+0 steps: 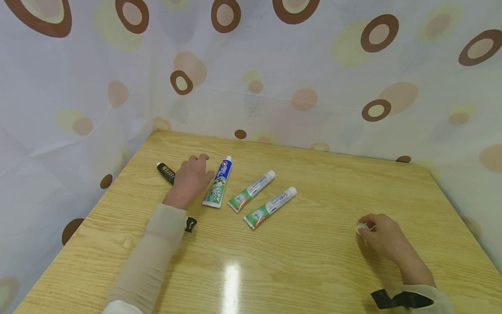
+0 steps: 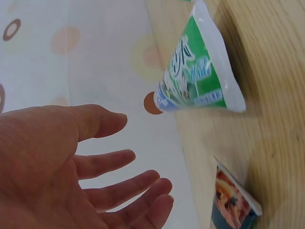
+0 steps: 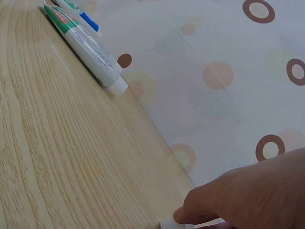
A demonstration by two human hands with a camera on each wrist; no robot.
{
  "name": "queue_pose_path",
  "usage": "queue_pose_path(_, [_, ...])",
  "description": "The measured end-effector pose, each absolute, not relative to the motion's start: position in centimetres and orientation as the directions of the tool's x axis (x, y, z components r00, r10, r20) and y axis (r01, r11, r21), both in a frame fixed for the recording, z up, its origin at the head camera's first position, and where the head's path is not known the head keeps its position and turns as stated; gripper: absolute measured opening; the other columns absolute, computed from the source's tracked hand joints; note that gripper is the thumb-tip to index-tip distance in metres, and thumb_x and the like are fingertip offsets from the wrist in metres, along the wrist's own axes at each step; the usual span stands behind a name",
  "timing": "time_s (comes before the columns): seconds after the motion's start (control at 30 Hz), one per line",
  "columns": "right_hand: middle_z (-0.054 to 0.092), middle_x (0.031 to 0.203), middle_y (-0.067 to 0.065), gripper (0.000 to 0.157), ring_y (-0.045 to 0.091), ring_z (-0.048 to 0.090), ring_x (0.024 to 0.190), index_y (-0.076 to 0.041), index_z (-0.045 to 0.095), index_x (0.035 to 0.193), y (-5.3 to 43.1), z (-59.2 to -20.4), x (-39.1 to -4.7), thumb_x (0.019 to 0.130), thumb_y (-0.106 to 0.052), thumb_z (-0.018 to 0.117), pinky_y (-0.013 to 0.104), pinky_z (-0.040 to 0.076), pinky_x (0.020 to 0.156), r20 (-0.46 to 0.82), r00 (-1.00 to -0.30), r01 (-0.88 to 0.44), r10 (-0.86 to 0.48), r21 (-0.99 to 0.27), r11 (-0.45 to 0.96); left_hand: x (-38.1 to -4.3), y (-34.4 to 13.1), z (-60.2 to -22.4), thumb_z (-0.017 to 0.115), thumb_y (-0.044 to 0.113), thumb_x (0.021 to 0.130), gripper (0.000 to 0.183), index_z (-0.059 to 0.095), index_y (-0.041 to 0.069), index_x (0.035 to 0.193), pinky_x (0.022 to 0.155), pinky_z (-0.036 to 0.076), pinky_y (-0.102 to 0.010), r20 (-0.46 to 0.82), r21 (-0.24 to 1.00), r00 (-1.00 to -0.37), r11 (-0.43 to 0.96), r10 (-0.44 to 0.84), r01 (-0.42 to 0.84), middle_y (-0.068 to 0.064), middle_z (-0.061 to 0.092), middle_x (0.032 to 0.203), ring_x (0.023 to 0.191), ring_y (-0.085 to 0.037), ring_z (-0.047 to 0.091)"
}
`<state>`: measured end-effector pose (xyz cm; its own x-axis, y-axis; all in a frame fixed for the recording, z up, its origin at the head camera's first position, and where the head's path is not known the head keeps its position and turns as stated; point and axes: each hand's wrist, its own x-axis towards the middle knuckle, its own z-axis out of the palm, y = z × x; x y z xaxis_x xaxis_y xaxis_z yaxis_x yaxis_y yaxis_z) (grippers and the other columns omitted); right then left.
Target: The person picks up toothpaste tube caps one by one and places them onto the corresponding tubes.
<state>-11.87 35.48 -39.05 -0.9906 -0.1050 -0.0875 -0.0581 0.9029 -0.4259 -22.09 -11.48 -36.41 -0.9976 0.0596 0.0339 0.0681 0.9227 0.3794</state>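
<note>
My left hand (image 1: 191, 179) hovers with spread, relaxed fingers between a dark tube (image 1: 166, 172) and a blue-and-green toothpaste tube (image 1: 218, 182). In the left wrist view the palm and fingers are bare, and the green tube's flat crimped end (image 2: 202, 71) stands out beyond the thumb. The dark tube's picture-printed end (image 2: 233, 199) shows lower down, apart from the fingertips. On the right side of the table, my right hand (image 1: 386, 237) pinches a small round white object (image 1: 362, 227) between thumb and fingers. Only its edge shows in the right wrist view; I cannot tell its kind.
Two green-and-white toothpaste tubes (image 1: 252, 191) (image 1: 270, 207) lie slanted and side by side near the middle of the wooden table (image 1: 306, 261). A spotted white curtain (image 1: 274, 78) borders the table at the back and sides. A black strap sits at each wrist.
</note>
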Motion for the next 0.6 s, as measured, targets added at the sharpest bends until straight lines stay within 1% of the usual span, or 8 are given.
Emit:
queue_pose_path(0.13, [0.062,0.101,0.021,0.03,0.031,0.064,0.088,0.01,0.062,0.118,35.5,-39.0,-11.9,0.098,-0.013,0.059,0.042,0.053,0.068,-0.077,-0.991,-0.063,-0.106,-0.426,0.902,-21.9,-12.7,-36.2,0.054,0.028,0.101,0.052,0.043,0.003,0.145,0.085,0.053,-0.058,0.023,0.36,-0.999,0.932,0.029,0.035,-0.028,0.052,0.134,0.115,-0.047,0.054])
queue_pose_path(0.2, [0.062,0.102,0.021,0.03,0.032,0.064,0.089,0.01,0.062,0.118,35.4,-38.9,-11.8,0.099,-0.013,0.057,0.042,0.053,0.068,-0.071,-0.992,-0.063,-0.104,-0.43,0.901,-21.7,-13.3,-36.1,0.053,0.028,0.101,0.052,0.043,0.001,0.145,0.085,0.051,-0.059,0.019,0.341,-1.0,0.94,0.011,0.017,-0.031,0.05,0.134,0.116,-0.049,0.05])
queue_pose_path(0.27, [0.063,0.103,0.021,0.031,0.032,0.064,0.09,0.01,0.062,0.118,35.4,-38.8,-11.8,0.099,-0.014,0.055,0.041,0.053,0.068,-0.069,-0.992,-0.062,-0.101,-0.436,0.898,-21.5,-13.8,-36.0,0.052,0.028,0.101,0.051,0.044,-0.002,0.142,0.083,0.051,-0.06,0.013,0.319,-1.0,0.948,-0.004,0.001,-0.034,0.048,0.131,0.115,-0.052,0.046])
queue_pose_path(0.33, [0.063,0.103,0.021,0.032,0.032,0.064,0.091,0.009,0.062,0.119,35.4,-38.7,-11.8,0.1,-0.014,0.053,0.039,0.052,0.067,-0.07,-0.993,-0.057,-0.098,-0.44,0.896,-21.4,-14.3,-36.0,0.051,0.028,0.101,0.048,0.047,-0.006,0.135,0.081,0.05,-0.06,0.008,0.284,-1.0,0.959,-0.014,-0.011,-0.038,0.047,0.125,0.114,-0.056,0.043])
queue_pose_path(0.4, [0.063,0.103,0.02,0.033,0.031,0.063,0.09,0.009,0.062,0.12,35.4,-38.6,-11.8,0.1,-0.015,0.053,0.036,0.051,0.066,-0.077,-0.993,-0.052,-0.095,-0.443,0.895,-21.2,-14.7,-36.0,0.051,0.028,0.101,0.045,0.05,-0.01,0.125,0.078,0.05,-0.06,0.002,0.263,-1.0,0.965,-0.027,-0.026,-0.039,0.047,0.118,0.11,-0.057,0.043])
queue_pose_path(0.47, [0.063,0.103,0.019,0.033,0.03,0.063,0.09,0.009,0.062,0.12,35.4,-38.5,-11.8,0.1,-0.015,0.052,0.034,0.049,0.065,-0.08,-0.992,-0.048,-0.094,-0.447,0.893,-21.2,-15.1,-36.0,0.051,0.029,0.101,0.043,0.054,-0.012,0.115,0.073,0.05,-0.06,0.003,0.244,-0.999,0.969,-0.048,-0.045,-0.038,0.049,0.11,0.105,-0.056,0.045])
queue_pose_path(0.6, [0.064,0.103,0.018,0.033,0.03,0.064,0.09,0.008,0.062,0.12,35.4,-38.5,-11.8,0.1,-0.015,0.052,0.031,0.048,0.064,-0.083,-0.992,-0.044,-0.091,-0.449,0.892,-21.1,-15.6,-36.2,0.053,0.029,0.1,0.043,0.059,-0.013,0.099,0.071,0.05,-0.061,0.0,0.229,-0.996,0.97,-0.09,-0.087,-0.038,0.05,0.104,0.099,-0.056,0.047])
